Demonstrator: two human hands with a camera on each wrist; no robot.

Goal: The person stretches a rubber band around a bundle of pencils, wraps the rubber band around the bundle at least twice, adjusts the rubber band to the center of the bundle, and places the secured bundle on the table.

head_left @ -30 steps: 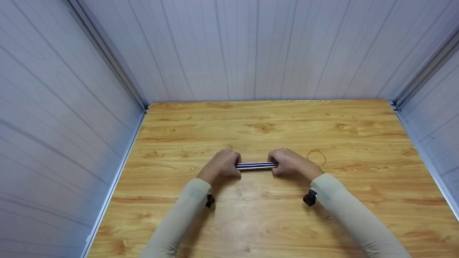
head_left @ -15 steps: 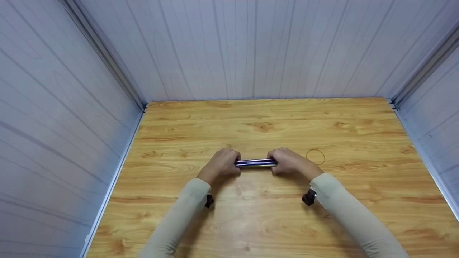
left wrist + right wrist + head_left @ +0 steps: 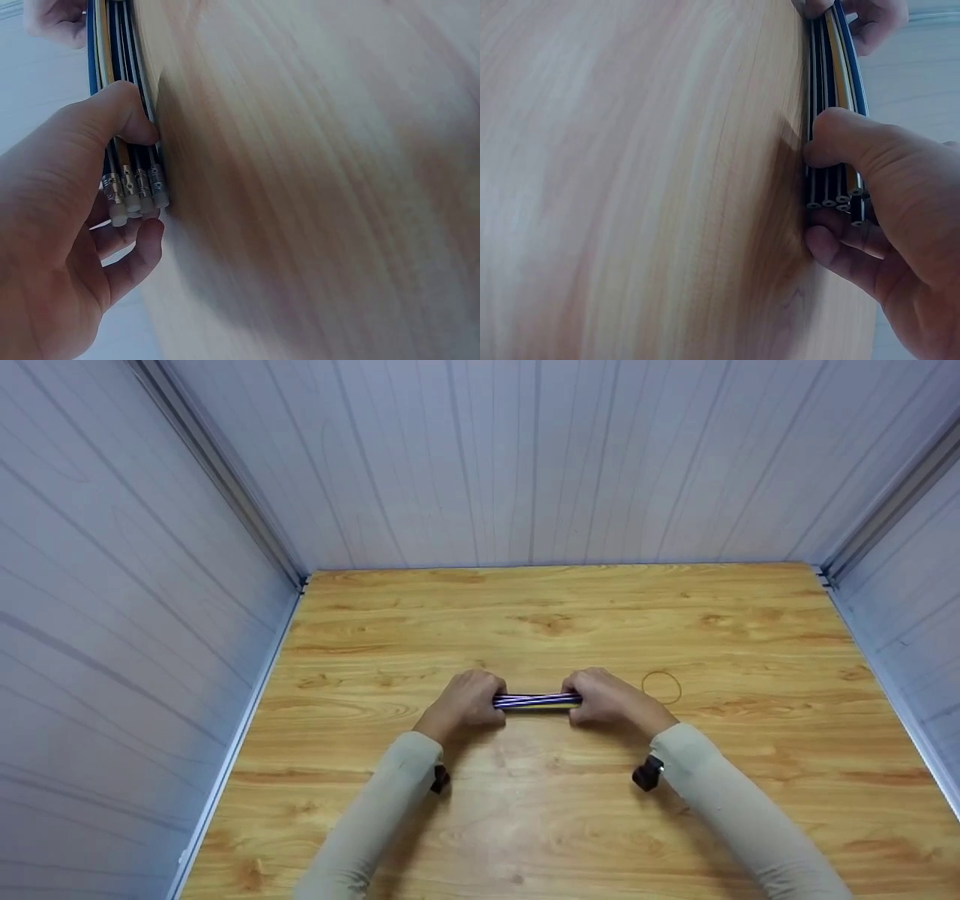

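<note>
A bundle of several pencils (image 3: 536, 702) lies crosswise between my two hands, mostly dark striped ones with a yellow one among them. My left hand (image 3: 469, 699) grips the end with erasers; in the left wrist view the white erasers and metal ferrules (image 3: 142, 180) stick out past the thumb. At the other end my right hand (image 3: 600, 696) holds the bundle, thumb on one side and fingers curled round the other. The flat, unsharpened pencil ends (image 3: 836, 201) show in the right wrist view, one reaching slightly farther than the others.
A thin rubber band (image 3: 661, 688) lies on the wooden table (image 3: 540, 825), just right of my right hand. Pale panelled walls (image 3: 495, 465) enclose the table at the back and both sides.
Both hands stay nearly in place on the bundle. The pencils have rolled or shifted between them, so a yellow one now shows along the near side.
</note>
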